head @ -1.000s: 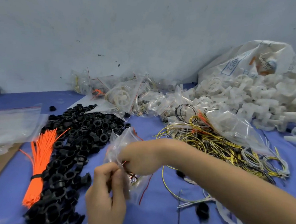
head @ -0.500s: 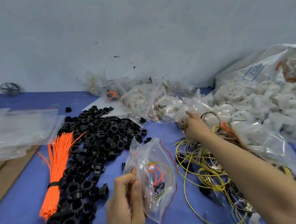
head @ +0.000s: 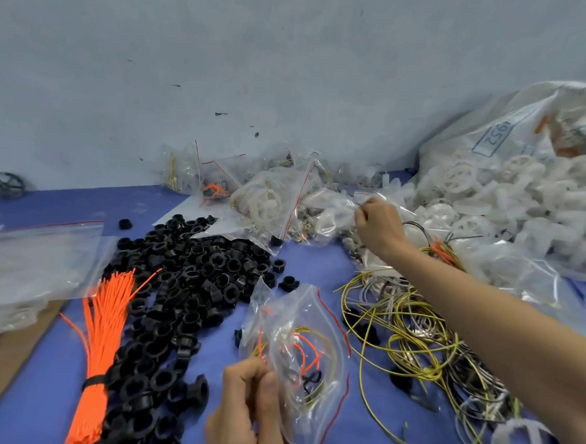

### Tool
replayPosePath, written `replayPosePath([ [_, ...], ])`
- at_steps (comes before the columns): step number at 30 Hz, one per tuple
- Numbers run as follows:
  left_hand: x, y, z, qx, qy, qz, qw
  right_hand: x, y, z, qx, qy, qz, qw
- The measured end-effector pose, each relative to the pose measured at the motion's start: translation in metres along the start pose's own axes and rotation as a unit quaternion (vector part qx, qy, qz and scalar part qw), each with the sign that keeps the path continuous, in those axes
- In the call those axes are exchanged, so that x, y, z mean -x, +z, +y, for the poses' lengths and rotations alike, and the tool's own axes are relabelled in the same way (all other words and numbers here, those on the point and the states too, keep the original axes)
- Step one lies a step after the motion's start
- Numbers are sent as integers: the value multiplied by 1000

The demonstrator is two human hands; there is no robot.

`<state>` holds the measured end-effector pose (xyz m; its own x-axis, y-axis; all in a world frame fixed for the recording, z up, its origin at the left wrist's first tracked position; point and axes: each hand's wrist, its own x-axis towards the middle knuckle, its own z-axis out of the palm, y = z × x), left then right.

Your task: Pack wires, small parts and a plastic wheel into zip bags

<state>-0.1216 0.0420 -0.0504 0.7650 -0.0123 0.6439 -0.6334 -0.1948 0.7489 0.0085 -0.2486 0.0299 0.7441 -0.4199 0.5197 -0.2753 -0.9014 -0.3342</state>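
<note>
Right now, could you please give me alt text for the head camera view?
The left hand pinches a zip bag holding orange and yellow wires, while the right hand reaches into clear bags at the back. Black plastic rings, an orange wire bundle and white wheels cover the blue table.

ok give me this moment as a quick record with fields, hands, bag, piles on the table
left hand: left hand pinches the zip bag by its edge
zip bag contents: orange, yellow and black wires
right hand: right hand reaches far out, fingers pinching clear plastic among the small bags
black parts: black rings heaped at left centre
orange bundle: orange ties banded, beside the rings
loose wires: wire tangle under the right forearm
white wheels: white wheels piled at far right
surface: blue table
</note>
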Motion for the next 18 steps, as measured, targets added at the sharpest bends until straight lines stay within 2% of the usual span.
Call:
replayPosePath([
  [5,-2,-2,-5,1,-13,0,1000,-1,-66,-26,-116,6,61,991],
  [9,-6,-6,-3,8,-8,7,1000,16,-119,-50,-162,-30,78,983],
  [11,-8,-8,-3,17,-11,16,1000,36,-144,-60,-171,-64,57,982],
  [14,-10,-10,-1,25,-32,19,999,74,-174,-70,-167,-122,-19,978],
  [18,-5,-12,2,32,-61,11,998,129,-165,-62,-64,-196,-85,975],
])
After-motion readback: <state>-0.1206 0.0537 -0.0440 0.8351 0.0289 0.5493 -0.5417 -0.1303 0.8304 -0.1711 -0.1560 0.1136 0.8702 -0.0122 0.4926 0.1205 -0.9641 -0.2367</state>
